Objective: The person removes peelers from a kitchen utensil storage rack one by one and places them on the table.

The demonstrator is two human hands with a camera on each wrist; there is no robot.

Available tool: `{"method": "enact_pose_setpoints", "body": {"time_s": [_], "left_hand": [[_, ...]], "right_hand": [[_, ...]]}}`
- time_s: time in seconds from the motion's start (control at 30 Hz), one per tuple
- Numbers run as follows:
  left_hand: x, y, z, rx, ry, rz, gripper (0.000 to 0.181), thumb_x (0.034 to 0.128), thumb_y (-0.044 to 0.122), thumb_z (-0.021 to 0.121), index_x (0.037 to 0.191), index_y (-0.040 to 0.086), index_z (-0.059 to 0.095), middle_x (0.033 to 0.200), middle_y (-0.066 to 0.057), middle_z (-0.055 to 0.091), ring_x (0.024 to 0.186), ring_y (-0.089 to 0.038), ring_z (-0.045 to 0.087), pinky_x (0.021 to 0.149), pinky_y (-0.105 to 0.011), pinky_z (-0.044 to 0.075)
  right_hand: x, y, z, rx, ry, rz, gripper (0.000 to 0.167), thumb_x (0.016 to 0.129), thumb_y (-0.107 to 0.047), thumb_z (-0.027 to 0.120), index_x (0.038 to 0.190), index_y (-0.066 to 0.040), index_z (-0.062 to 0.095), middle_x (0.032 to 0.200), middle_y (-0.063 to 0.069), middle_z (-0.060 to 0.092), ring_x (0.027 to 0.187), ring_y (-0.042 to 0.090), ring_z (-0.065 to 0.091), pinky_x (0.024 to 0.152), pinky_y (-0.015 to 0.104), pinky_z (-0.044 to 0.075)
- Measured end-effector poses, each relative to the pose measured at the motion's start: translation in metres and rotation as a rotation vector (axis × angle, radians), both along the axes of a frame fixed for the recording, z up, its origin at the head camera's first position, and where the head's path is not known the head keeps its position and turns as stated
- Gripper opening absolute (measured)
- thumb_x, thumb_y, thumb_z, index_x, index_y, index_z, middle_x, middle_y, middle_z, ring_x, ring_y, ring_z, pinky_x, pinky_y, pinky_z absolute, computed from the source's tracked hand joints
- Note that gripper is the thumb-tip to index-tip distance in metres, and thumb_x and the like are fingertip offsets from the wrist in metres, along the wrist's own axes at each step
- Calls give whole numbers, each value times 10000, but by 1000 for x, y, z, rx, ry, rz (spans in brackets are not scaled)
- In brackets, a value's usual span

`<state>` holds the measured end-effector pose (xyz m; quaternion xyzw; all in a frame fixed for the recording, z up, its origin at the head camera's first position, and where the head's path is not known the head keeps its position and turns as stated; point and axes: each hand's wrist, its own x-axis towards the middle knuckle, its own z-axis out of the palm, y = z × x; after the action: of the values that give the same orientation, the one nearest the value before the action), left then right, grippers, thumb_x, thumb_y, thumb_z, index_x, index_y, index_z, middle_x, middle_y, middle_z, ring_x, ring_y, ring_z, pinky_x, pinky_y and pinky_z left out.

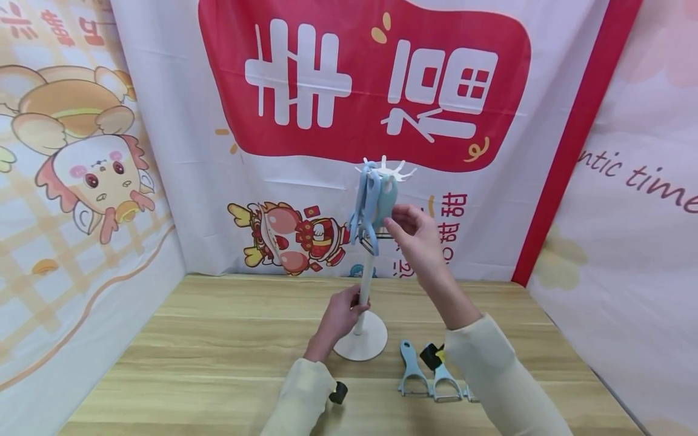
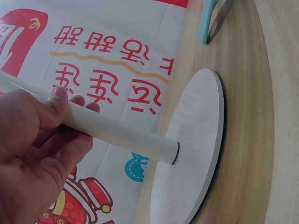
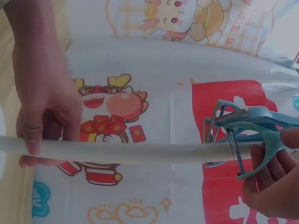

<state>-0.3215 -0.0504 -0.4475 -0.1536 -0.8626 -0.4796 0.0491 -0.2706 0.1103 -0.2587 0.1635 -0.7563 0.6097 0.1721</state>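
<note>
A white stand rises from a round base [image 1: 349, 348], with a ring of white hooks [image 1: 400, 174] on top. My left hand [image 1: 340, 315] grips its pole [image 2: 124, 137] low down, thumb on one side and fingers curled round the other. Light-blue peelers [image 1: 371, 203] hang from the hooks, blades downward. Beside them is a pale green peeler [image 1: 388, 197] at hook height. My right hand [image 1: 417, 236] pinches this green peeler near its head; in the right wrist view the thumb and fingers close on its frame [image 3: 266, 132]. Its handle top overlaps the hooks, so whether it hangs there I cannot tell.
On the wooden table [image 1: 229, 339], right of the base, lie a blue peeler [image 1: 412, 368], a second one [image 1: 445, 381] and a third, partly hidden by my right sleeve [image 1: 491, 357]. Printed cloth [image 1: 305, 175] hangs behind and at both sides.
</note>
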Motion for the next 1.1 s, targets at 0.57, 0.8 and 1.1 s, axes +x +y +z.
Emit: {"method": "enact_pose_setpoints", "body": {"time_s": [0.57,0.8,1.1], "left_hand": [[-1,1,0,-4,8,2,90,964,64,626,1016,134,650,998,-27,715,988,-196,700,924,-447,594],[0,1,1,-2,0,-2,94,963,61,625,1023,129,651,1009,-38,717,1010,-212,700,930,-441,593],[-1,0,-1,6,-2,-2,94,963,77,629,1031,139,649,1030,-41,717,1040,-226,700,936,-448,590]], "right_hand": [[-4,-3,11,-4,75,24,304,990,-110,607,1285,-39,598,1223,135,676,1091,202,665,1004,265,545],[2,0,16,-7,110,-6,302,985,-80,604,1277,-6,601,1196,164,670,1049,199,653,915,172,553],[15,2,21,16,200,-23,310,973,-73,619,1277,-8,613,1167,152,681,1025,192,675,937,195,560]]}}
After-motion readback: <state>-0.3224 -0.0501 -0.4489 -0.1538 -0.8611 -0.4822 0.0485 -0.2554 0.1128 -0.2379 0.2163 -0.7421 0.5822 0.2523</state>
